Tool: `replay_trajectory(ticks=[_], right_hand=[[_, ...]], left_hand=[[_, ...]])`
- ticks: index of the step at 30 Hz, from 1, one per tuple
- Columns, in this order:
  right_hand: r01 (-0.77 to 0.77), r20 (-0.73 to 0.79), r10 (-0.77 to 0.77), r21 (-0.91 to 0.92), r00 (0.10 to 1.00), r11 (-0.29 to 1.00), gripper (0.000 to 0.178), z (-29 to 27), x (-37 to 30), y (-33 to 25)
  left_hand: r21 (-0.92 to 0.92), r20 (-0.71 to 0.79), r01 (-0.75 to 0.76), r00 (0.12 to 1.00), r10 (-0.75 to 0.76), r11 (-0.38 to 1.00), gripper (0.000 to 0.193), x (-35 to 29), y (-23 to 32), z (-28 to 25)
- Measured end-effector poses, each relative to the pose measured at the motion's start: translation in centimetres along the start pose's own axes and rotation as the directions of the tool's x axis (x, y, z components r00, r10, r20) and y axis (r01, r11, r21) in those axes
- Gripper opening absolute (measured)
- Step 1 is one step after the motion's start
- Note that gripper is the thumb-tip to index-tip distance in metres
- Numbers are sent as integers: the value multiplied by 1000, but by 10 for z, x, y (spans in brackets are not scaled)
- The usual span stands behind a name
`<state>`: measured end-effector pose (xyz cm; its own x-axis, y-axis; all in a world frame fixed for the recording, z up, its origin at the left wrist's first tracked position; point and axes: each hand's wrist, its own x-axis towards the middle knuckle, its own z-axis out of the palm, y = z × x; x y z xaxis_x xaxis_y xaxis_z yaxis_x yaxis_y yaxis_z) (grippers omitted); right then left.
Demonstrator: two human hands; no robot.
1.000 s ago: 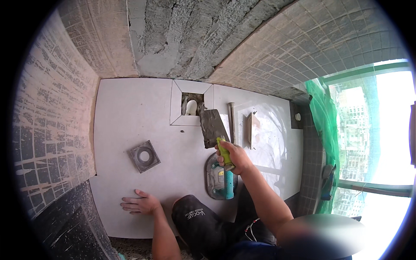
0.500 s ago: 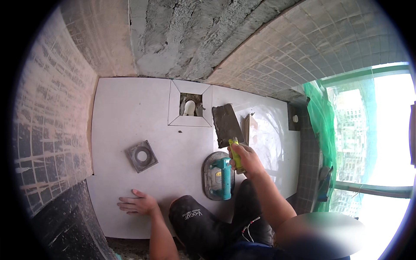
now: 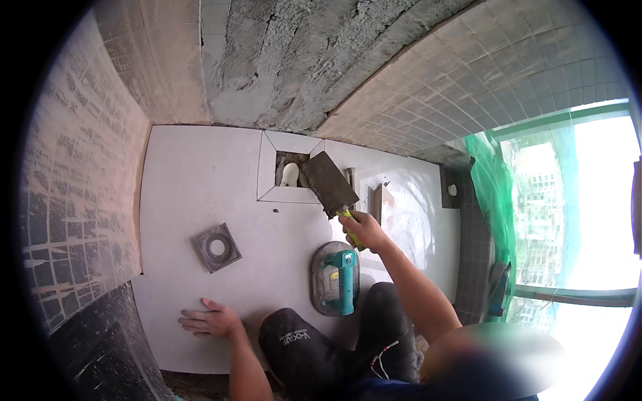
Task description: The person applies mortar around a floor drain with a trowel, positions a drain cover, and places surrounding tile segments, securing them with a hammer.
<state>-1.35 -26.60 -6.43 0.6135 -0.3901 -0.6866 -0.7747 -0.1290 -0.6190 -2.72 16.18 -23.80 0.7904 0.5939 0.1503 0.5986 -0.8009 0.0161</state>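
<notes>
My right hand is wrapped round the yellow-green handle of a trowel. Its flat rectangular blade, coated in dark mortar, hangs over the right side of a square drain opening. A white pipe end shows inside that opening, which mitred tile strips frame. Flat on the pale floor tile, with fingers spread, rests my left hand. Between the two hands lies a dark square drain frame with a round hole. A suction lifter with a teal handle stands just in front of my knees.
A wooden-looking block and a narrow upright tool handle are right of the trowel. Another cut-out with a white pipe sits at the far right corner. Tiled walls close in the sides; green netting covers the window.
The trowel has swung leftward and away from me, its blade now reaching the drain opening's edge. My left hand has stayed flat on the tile.
</notes>
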Motion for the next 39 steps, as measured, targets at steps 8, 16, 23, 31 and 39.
replay_trajectory(ticks=[8, 16, 23, 31, 39], right_hand=[[20, -13, -17, 231, 1000, 973, 38, -3, -2, 19], [-14, -153, 71, 346, 986, 938, 33, -64, -132, 19], [64, -600, -23, 47, 800, 997, 19, -137, -410, 47], [-539, -592, 485, 99, 644, 836, 23, -162, -649, 260], [-771, -454, 700, 42, 551, 635, 28, -55, -724, 418]], left_hand=[[0, -5, 5, 1000, -5, 1000, 81, 0, -1, 3], [5, -45, -8, 999, 9, 1000, 82, 2, -7, 5], [97, -217, -32, 975, 52, 995, 71, 11, 7, 1], [-36, -264, -591, 784, 562, 806, 53, 76, 5, 78], [-82, -189, -780, 623, 759, 620, 53, -29, -71, -16]])
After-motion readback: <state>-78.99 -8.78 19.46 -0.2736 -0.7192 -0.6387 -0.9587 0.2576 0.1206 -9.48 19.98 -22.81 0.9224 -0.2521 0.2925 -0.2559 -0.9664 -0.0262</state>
